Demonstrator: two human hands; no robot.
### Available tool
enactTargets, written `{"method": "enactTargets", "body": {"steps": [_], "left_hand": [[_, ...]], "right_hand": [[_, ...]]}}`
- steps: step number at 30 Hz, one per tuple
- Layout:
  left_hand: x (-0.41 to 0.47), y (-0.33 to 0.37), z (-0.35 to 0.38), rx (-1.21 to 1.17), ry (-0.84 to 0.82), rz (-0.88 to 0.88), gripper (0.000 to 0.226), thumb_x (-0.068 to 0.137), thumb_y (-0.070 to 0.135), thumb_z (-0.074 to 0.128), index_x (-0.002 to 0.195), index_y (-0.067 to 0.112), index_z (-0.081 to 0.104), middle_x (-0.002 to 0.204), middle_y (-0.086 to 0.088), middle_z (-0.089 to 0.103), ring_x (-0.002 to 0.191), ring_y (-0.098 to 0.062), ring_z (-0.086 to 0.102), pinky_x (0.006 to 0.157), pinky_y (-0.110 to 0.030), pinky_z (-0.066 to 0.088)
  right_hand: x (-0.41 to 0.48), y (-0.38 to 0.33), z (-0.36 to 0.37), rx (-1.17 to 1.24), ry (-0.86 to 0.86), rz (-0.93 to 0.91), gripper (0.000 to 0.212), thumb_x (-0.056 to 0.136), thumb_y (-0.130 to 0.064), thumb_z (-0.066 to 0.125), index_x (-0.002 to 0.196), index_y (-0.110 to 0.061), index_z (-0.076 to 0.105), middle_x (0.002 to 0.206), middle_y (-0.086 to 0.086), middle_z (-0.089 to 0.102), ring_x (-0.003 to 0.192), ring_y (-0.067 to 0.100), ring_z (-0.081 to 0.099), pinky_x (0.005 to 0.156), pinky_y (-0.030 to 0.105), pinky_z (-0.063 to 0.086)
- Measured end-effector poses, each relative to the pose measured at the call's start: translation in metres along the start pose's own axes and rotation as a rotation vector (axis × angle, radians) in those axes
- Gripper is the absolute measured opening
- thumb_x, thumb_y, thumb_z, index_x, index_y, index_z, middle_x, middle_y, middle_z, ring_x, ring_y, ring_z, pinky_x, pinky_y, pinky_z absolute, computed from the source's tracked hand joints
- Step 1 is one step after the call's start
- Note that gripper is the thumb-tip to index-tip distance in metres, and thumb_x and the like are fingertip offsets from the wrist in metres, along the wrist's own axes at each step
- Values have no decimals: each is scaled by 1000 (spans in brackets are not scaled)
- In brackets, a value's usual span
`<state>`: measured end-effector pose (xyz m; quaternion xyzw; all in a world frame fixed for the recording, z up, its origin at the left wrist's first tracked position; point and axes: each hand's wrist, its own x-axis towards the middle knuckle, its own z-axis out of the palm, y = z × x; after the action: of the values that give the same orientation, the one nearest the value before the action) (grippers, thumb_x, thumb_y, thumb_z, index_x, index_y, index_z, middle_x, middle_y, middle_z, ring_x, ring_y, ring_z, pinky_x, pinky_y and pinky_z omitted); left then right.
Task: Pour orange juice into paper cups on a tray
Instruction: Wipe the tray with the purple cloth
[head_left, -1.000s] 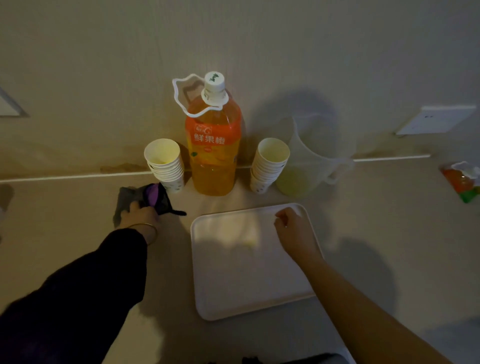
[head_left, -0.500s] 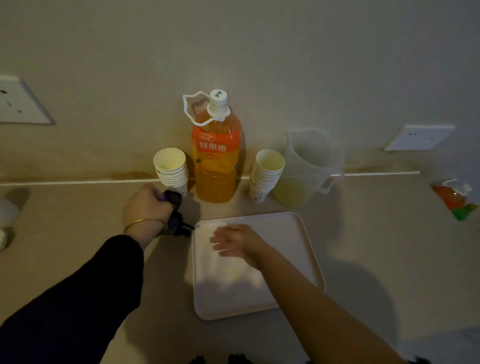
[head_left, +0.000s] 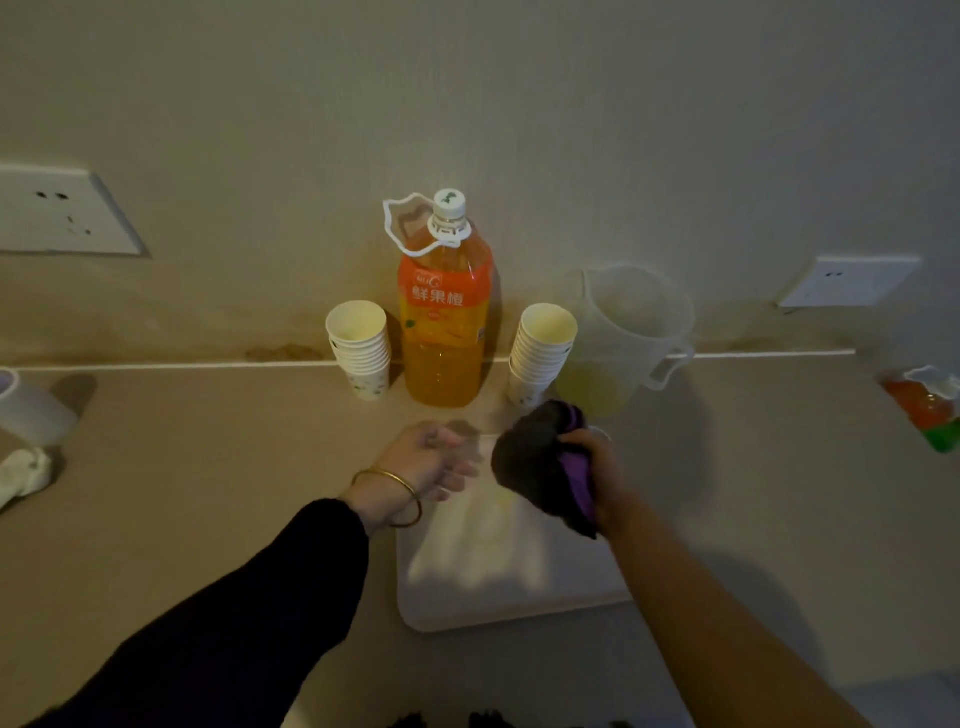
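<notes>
A capped orange juice bottle stands upright against the wall. One stack of paper cups is at its left, another stack at its right. The white tray lies on the counter in front, holding no cups. My right hand grips a dark grey and purple cloth above the tray's far right part. My left hand hovers over the tray's far left corner with loose fingers, holding nothing; a gold bangle sits on its wrist.
A clear plastic jug with a little yellowish liquid stands right of the cups. An orange and green packet lies at the far right. At the far left are a white cup and crumpled tissue. Wall sockets flank the scene.
The cloth has passed from my left hand to my right hand, which lifted it over the tray's right side. My left hand moved right to the tray's corner and let go.
</notes>
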<state>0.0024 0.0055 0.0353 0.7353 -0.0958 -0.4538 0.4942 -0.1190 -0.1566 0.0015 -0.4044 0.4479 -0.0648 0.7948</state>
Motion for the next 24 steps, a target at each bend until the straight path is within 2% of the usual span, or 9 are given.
{"method": "enactTargets", "body": {"steps": [2, 3, 5, 7, 9, 11, 14, 20, 24], "left_hand": [[12, -27, -9, 175, 145, -29, 22, 89, -3, 45, 77, 12, 53, 68, -10, 60, 46, -14, 53, 38, -17, 38], [18, -41, -14, 259, 188, -52, 22, 88, -1, 45, 74, 14, 54, 73, -13, 62, 50, -19, 57, 41, -18, 40], [26, -61, -23, 471, 213, -93, 17, 85, 7, 49, 74, 19, 54, 89, -16, 66, 74, -31, 63, 59, -29, 50], [26, -69, -26, 717, 178, -95, 12, 87, 17, 51, 76, 21, 50, 94, -11, 63, 85, -29, 58, 67, -28, 41], [24, -71, -25, 807, 138, -102, 4, 90, 24, 53, 90, 20, 52, 97, -11, 58, 96, -29, 57, 69, -26, 34], [28, -77, -26, 850, 113, -115, 32, 90, 26, 55, 119, 13, 51, 117, -13, 58, 110, -31, 55, 74, -27, 36], [37, -90, -30, 883, 77, -124, 52, 86, 26, 60, 132, 13, 40, 128, -12, 54, 115, -32, 53, 82, -30, 40], [42, -100, -32, 773, 122, -120, 51, 78, 23, 62, 125, 16, 43, 116, -15, 61, 105, -36, 57, 69, -28, 34], [44, -101, -32, 750, 137, -90, 55, 77, 22, 65, 127, 17, 43, 117, -15, 62, 105, -36, 58, 71, -30, 36]], "right_hand": [[9, 3, -24, -58, 134, 17, 31, 91, -20, 52, 117, -4, 55, 93, 16, 61, 78, 30, 59, 73, 40, 48], [12, 6, -32, -239, 225, 9, 35, 93, -22, 51, 122, -3, 53, 105, 18, 60, 89, 33, 59, 80, 42, 48], [18, 14, -46, -941, 530, -85, 41, 92, -25, 53, 126, -2, 49, 123, 21, 54, 111, 36, 52, 93, 44, 44], [15, 21, -50, -1448, 702, -331, 38, 90, -26, 51, 125, -9, 49, 127, 14, 51, 116, 33, 47, 94, 40, 39], [17, 31, -47, -1611, 445, -475, 37, 91, -30, 51, 126, -16, 52, 132, 8, 49, 121, 29, 44, 96, 38, 38], [25, 47, -42, -1774, 154, -405, 50, 93, -42, 48, 138, -21, 42, 148, 5, 34, 136, 27, 29, 106, 42, 32], [38, 60, -44, -1852, 169, -324, 63, 95, -48, 42, 150, -23, 22, 159, 4, 10, 145, 27, 11, 112, 47, 22], [61, 55, -17, -1518, 674, -227, 51, 97, -34, 44, 142, -11, 35, 143, 15, 39, 133, 33, 31, 104, 44, 32], [75, 64, 26, -1556, 488, -401, 39, 95, -26, 48, 126, -3, 52, 125, 21, 55, 118, 39, 44, 94, 43, 38]]}}
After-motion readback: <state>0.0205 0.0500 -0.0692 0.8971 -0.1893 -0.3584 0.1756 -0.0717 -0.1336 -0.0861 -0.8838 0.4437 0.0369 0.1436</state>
